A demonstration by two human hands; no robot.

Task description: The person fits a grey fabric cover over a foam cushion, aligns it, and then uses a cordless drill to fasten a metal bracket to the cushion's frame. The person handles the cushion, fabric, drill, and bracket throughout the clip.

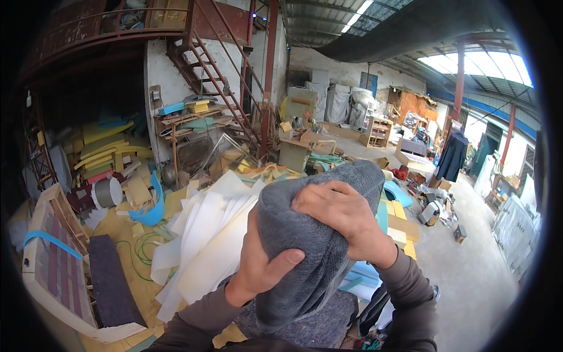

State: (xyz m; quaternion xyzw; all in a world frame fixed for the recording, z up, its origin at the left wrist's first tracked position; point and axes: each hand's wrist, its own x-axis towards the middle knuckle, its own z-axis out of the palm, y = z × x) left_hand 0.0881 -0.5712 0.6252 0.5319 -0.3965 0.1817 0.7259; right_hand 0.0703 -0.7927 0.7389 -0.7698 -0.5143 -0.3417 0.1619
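Note:
A dark grey fabric-covered cushion [311,252] stands upright close in front of me, its rounded end toward the top. My left hand [261,264] clasps its left side, thumb across the near face and fingers mostly hidden around the edge. Over the upper part, my right hand [343,211] is closed on the cover with its fingers curled into the cloth. The cover is creased along the right side below that hand. Under the cushion lies a dark grey padded surface [322,320].
White foam sheets [214,217] are heaped just left of the cushion. A wooden frame with straps [56,264] and a dark panel [115,281] lie farther left. Blue foam pieces [360,278] sit at the right. A red metal staircase [220,76] rises behind; concrete floor [469,281] stretches rightward.

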